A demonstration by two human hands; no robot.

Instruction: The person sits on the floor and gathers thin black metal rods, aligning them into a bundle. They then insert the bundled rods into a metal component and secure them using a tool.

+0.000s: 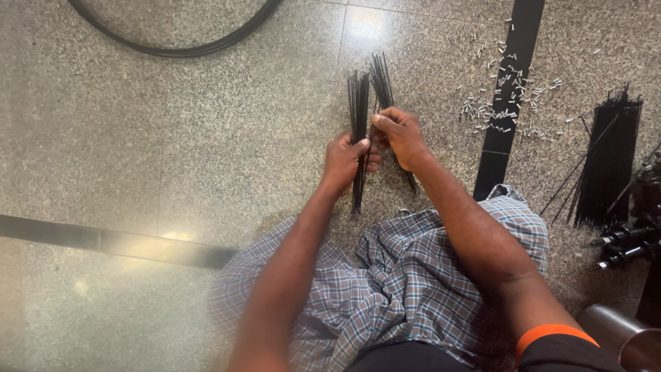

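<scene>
I sit on a speckled stone floor and look down at both hands. My left hand (346,160) grips a bundle of thin black spokes (357,100) that stands nearly upright from the floor. My right hand (399,136) holds a second, smaller bunch of black spokes (381,81) just to the right, fanned out and leaning away. The two hands touch each other at the thumbs. The lower ends of the spokes run down behind the hands toward my lap.
Several small silver nipples (506,96) lie scattered at the upper right across a dark floor strip (513,76). A flat pile of black spokes (609,162) lies far right, with black hubs (623,244) below. A black rim (175,41) curves at top left.
</scene>
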